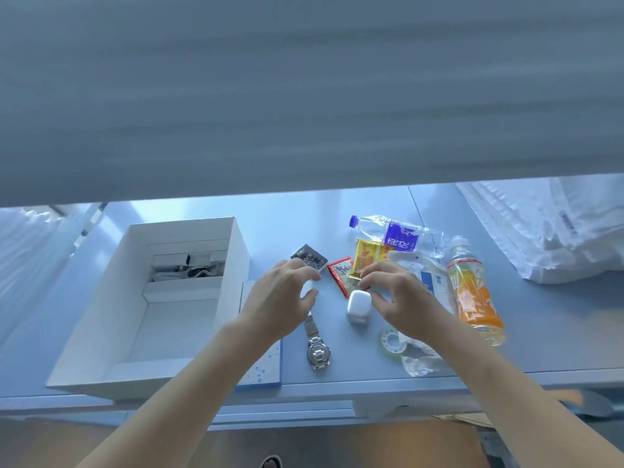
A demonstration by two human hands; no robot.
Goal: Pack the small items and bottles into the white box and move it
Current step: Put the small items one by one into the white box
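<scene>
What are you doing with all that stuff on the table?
A person is packing small things into the white box, which already holds a chain. Both hands hover over the pile: the left hand above a small white item, the right hand closing on the white earbud case. The watch, snack packets, tape roll and two bottles still lie on the table.

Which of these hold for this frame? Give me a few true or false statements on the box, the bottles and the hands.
1. The white box stands open on the table. True.
2. The orange drink bottle is inside the box. False: it lies on the table, to the right of the right hand.
3. The wristwatch lies on the table between the two forearms. True.
4. The left hand grips the water bottle. False: that bottle lies untouched farther back.
5. The white case sits by the right hand's fingertips. True.
</scene>
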